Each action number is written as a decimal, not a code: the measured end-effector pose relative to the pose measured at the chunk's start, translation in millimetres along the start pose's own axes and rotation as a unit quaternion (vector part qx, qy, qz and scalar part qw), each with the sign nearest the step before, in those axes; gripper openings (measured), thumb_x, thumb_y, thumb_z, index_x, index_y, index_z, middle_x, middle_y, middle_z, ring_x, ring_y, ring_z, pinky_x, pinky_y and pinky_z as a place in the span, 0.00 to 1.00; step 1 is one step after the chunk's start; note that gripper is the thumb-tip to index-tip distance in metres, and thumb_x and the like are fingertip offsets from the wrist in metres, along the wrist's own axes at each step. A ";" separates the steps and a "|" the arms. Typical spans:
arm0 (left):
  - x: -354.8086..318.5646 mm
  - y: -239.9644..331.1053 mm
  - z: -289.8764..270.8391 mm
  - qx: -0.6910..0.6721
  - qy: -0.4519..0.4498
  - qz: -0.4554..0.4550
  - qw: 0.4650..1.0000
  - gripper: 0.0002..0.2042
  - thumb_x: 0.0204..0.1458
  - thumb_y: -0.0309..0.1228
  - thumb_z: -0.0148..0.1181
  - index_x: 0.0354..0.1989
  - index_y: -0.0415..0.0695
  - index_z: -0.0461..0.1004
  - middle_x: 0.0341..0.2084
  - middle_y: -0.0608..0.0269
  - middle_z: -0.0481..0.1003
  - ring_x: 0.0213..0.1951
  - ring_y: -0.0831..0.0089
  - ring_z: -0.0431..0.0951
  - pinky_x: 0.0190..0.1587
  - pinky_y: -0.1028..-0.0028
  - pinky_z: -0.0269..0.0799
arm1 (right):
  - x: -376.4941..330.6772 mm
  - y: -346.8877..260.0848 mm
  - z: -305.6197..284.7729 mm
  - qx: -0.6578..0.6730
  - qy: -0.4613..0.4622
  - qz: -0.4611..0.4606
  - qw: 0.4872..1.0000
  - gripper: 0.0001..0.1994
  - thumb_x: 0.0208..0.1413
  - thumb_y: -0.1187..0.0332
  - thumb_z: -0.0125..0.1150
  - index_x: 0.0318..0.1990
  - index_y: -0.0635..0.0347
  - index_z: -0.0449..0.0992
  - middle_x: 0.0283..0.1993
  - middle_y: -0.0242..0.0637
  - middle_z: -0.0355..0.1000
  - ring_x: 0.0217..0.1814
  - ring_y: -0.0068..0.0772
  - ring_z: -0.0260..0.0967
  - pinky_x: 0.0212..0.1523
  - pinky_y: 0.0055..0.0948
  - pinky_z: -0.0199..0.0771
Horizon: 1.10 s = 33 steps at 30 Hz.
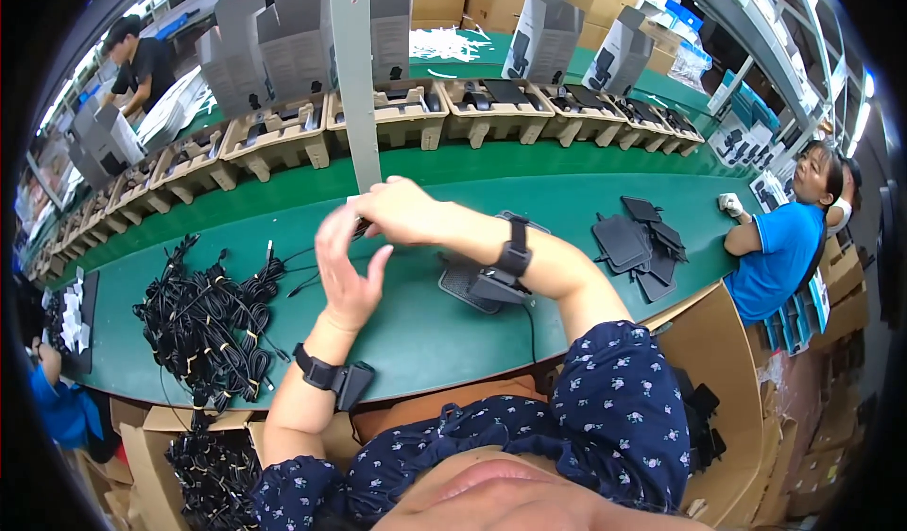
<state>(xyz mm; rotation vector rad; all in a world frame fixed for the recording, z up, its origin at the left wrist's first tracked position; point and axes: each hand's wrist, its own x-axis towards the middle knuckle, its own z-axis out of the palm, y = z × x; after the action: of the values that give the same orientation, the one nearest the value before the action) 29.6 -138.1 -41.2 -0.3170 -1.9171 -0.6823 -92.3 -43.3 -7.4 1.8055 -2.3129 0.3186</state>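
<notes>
My left hand (348, 271) is raised over the green bench, its thumb spread away from its curved fingers. Just above it, my right hand (404, 212) reaches across from the right, with its bent fingers meeting the left fingertips. A dark bit of black cable (361, 228) shows between the hands, apparently in my right fingers, mostly hidden. Thin black leads (302, 281) stretch from behind my left hand toward a heap of bundled black cables (210, 318) on the left. Beneath my right forearm lies a flat black pad (465, 283), partly covered by my wrist strap box.
Several black pads (638, 243) are piled on the right of the green bench (425, 342). A metal post (354, 77) rises before a row of moulded trays (392, 120). Open cartons (727, 380) flank me. A co-worker in blue (779, 257) sits at right.
</notes>
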 end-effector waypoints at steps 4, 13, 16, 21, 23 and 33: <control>-4.4 -42.1 -10.8 0.037 -0.245 -0.289 0.925 0.23 0.44 0.25 0.60 0.51 0.41 0.64 0.39 0.54 0.72 0.44 0.60 0.71 0.45 0.65 0.65 | -16.9 -2.2 -34.3 -0.042 0.054 0.052 0.996 0.11 0.46 0.63 0.60 0.36 0.54 0.69 0.29 0.34 0.72 0.33 0.38 0.69 0.36 0.37 0.64; 12.3 -13.3 -16.0 -0.553 -0.187 -0.360 0.728 0.18 0.54 0.29 0.50 0.53 0.40 0.61 0.43 0.54 0.70 0.41 0.65 0.75 0.44 0.69 0.70 | -26.5 -11.9 -30.4 0.174 0.238 0.140 0.945 0.10 0.46 0.60 0.60 0.31 0.55 0.74 0.27 0.32 0.72 0.32 0.35 0.69 0.36 0.33 0.65; -1.0 -21.0 -4.4 -0.514 -0.168 -0.361 0.760 0.16 0.58 0.32 0.45 0.53 0.39 0.60 0.44 0.55 0.69 0.45 0.67 0.72 0.47 0.67 0.70 | -21.6 -20.5 -17.2 0.153 0.283 0.104 0.941 0.09 0.45 0.59 0.61 0.28 0.54 0.76 0.30 0.31 0.70 0.39 0.34 0.64 0.42 0.34 0.60; -8.6 -19.7 -4.0 -0.662 -0.080 -0.507 0.547 0.17 0.62 0.38 0.36 0.54 0.43 0.60 0.52 0.60 0.64 0.53 0.70 0.66 0.55 0.67 0.64 | -15.5 -41.0 4.6 0.295 0.275 0.116 0.907 0.11 0.45 0.60 0.61 0.25 0.58 0.73 0.31 0.35 0.66 0.40 0.38 0.62 0.42 0.38 0.62; -12.9 -23.6 -3.2 -0.636 -0.042 -0.536 0.554 0.17 0.62 0.38 0.35 0.54 0.42 0.59 0.51 0.58 0.65 0.52 0.69 0.68 0.53 0.67 0.66 | -16.1 -42.9 3.3 0.127 0.273 0.051 0.952 0.14 0.43 0.62 0.61 0.37 0.58 0.73 0.40 0.39 0.67 0.49 0.42 0.62 0.52 0.40 0.61; -27.2 -34.8 -5.4 -0.447 -0.357 -0.593 0.567 0.12 0.59 0.39 0.42 0.38 0.42 0.64 0.20 0.69 0.64 0.16 0.83 0.60 0.16 0.85 0.55 | -48.4 -28.8 -1.7 -0.029 -0.050 -0.132 0.990 0.28 0.50 0.64 0.50 0.62 0.51 0.57 0.42 0.38 0.68 0.48 0.34 0.65 0.51 0.34 0.61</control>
<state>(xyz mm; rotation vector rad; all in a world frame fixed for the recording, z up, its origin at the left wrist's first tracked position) 28.0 -167.0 -75.0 0.2440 -2.1608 -2.8512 -52.6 -4.6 -17.9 2.1103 -2.0835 0.1213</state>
